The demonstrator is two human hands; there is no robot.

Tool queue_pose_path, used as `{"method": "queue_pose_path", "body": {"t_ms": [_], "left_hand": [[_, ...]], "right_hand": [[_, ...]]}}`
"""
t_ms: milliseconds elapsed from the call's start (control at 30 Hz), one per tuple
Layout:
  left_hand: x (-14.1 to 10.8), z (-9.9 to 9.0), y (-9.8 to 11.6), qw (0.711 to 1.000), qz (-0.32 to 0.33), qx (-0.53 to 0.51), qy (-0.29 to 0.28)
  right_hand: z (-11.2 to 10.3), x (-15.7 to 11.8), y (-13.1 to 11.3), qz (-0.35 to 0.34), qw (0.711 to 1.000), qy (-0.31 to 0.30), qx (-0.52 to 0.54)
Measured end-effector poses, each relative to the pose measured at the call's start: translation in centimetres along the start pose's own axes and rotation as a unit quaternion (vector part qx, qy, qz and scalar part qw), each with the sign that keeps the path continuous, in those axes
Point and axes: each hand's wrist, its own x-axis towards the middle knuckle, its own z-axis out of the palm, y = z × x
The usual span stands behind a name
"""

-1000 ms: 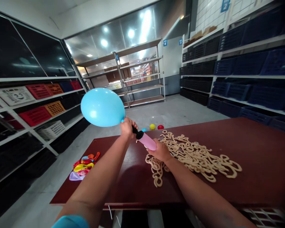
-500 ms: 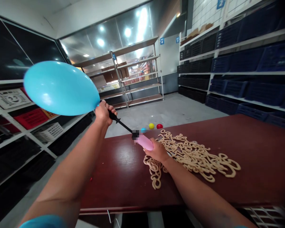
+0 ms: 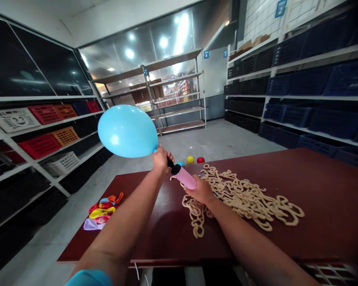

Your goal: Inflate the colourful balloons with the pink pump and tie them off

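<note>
The near edge of the dark red table [image 3: 164, 238] runs beneath both forearms, and limp, flat balloons [image 3: 101, 213] in several colours lie close to its left edge. Dark wood shows between them and a tangle of tan, rope-like loops [image 3: 241, 196], which spreads towards the far edge. More tabletop stretches to the right of the loops. Above the table, the right hand [image 3: 201, 190] is closed around the pink barrel of a hand pump [image 3: 185, 177]. The left hand [image 3: 162, 159], fingers curled in, grips the pump's black end together with the neck of an inflated blue balloon [image 3: 127, 131] (its glossy side catches the lights). Just past the far edge sit small yellow [image 3: 190, 159], red and blue round things, the blue one partly hidden. Beyond are grey floor [image 3: 223, 137], crate-filled shelving [image 3: 310, 97] on both sides and a metal rack [image 3: 183, 127] by the glass.
</note>
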Motion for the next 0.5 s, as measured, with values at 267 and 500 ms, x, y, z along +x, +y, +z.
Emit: {"method": "queue_pose_path", "body": {"t_ms": [267, 500], "left_hand": [[1.2, -1.8, 5.5, 0.999, 0.039, -0.017, 0.001], [2.4, -1.5, 11.0, 0.997, 0.071, -0.013, -0.007]], "right_hand": [[0.0, 0.1, -0.5, -0.001, 1.0, -0.006, 0.017], [0.4, 0.2, -0.3, -0.007, 1.0, 0.025, 0.015]]}}
